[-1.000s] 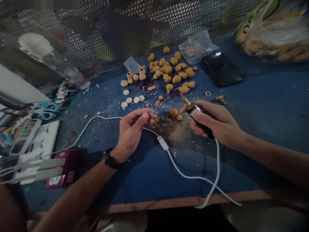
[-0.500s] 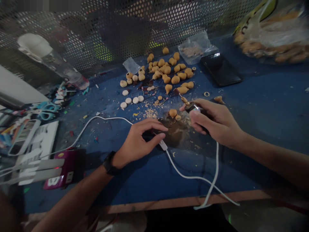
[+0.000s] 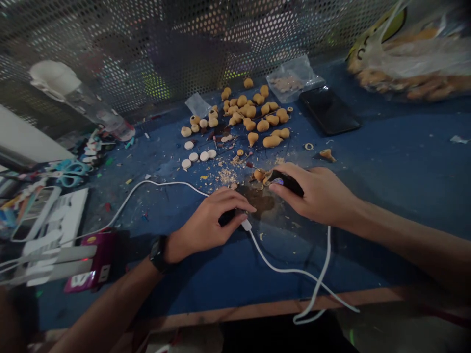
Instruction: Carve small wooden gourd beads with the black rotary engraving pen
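Note:
My left hand (image 3: 211, 223) rests on the blue table (image 3: 386, 162) with thumb and fingers closed round the inline switch (image 3: 246, 224) of a white cable (image 3: 283, 267). My right hand (image 3: 316, 193) grips a small black rotary tool (image 3: 285, 180) that the cable leads to. Its tip points left at a tan gourd-shaped wooden piece (image 3: 259, 175) lying in a patch of sawdust. A black watch (image 3: 158, 253) is on my left wrist.
Several tan gourd pieces (image 3: 257, 115) and pale round discs (image 3: 195, 157) lie behind the hands. A black phone (image 3: 328, 111) and plastic bags (image 3: 292, 78) sit at the back right, before a perforated metal screen (image 3: 184, 44). Scissors (image 3: 69, 169), clutter and a magenta box (image 3: 91, 264) fill the left.
My left hand dropped from a raised pinch to the cable's switch and closed on it. My right hand lowered the tool toward the gourd piece on the table.

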`<state>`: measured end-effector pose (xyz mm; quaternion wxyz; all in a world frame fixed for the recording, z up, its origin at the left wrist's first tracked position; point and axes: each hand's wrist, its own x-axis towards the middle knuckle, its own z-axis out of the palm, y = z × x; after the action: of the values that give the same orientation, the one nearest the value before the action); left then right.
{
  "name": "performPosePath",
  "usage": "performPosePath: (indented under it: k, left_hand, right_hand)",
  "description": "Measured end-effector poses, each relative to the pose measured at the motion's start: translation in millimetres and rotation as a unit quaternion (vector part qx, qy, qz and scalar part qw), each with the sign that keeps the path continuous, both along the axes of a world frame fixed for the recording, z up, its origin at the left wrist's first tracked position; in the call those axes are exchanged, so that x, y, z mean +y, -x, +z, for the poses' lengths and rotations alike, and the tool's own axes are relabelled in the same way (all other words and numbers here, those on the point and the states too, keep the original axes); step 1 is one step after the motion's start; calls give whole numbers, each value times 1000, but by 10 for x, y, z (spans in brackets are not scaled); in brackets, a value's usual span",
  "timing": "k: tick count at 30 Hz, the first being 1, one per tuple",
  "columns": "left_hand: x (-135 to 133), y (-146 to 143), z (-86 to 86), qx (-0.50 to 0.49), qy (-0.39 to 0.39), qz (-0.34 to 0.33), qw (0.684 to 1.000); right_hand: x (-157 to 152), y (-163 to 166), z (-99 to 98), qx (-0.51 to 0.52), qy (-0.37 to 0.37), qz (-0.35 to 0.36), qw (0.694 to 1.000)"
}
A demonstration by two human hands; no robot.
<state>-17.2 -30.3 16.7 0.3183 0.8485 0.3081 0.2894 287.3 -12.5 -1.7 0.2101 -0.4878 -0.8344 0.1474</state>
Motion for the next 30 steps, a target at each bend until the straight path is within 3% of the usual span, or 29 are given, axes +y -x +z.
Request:
performPosePath:
  k: [10, 14, 18, 24, 30]
  left_hand:
    - [-7, 17, -49, -5, -23, 33, 999]
    - [-14, 28, -44, -54, -48, 127, 989]
    - [-43, 11, -36, -73, -152, 185, 968]
    - [-76, -5, -52, -40, -253, 163, 953]
    - [-60, 30, -6, -29, -257, 154, 953]
  right_hand:
    - [38, -3, 53, 7, 10, -12, 1000]
    - [47, -41, 64, 10, -40, 12, 999]
    - [-19, -23, 56, -47, -140, 68, 987]
    - [-125, 53, 31, -74, -198, 129, 969]
    - [-143, 49, 31, -51, -214, 156, 963]
